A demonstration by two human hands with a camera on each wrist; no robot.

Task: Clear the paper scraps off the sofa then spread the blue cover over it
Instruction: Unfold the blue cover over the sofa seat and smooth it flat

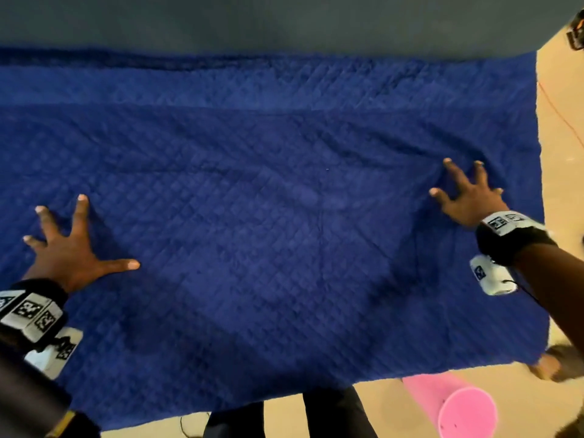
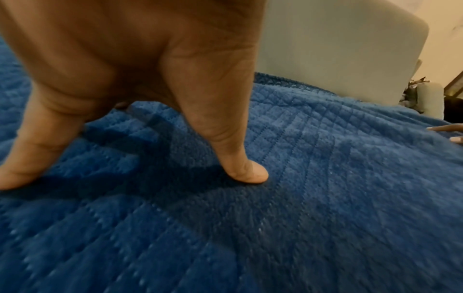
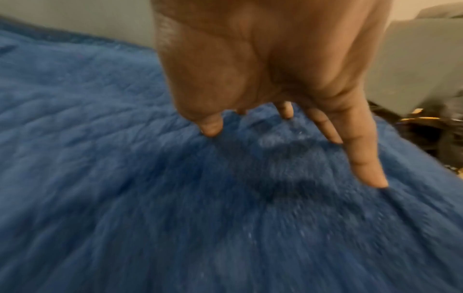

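Blue cover (image 1: 284,216) already spread over sofa (image 1: 284,23) seat, front edge hanging toward floor | left hand (image 1: 68,248) and right hand (image 1: 467,197) pressed flat, grip wide, fingers splayed | no paper scraps visible | judged: only smoothing wrinkles left

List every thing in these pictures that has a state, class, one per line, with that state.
blue cover: spread flat over the sofa, wrinkled near the right hand
left hand: fingers splayed, pressing on the cover
right hand: fingers splayed, fingertips on the cover
pink bucket: on the floor, open top in view
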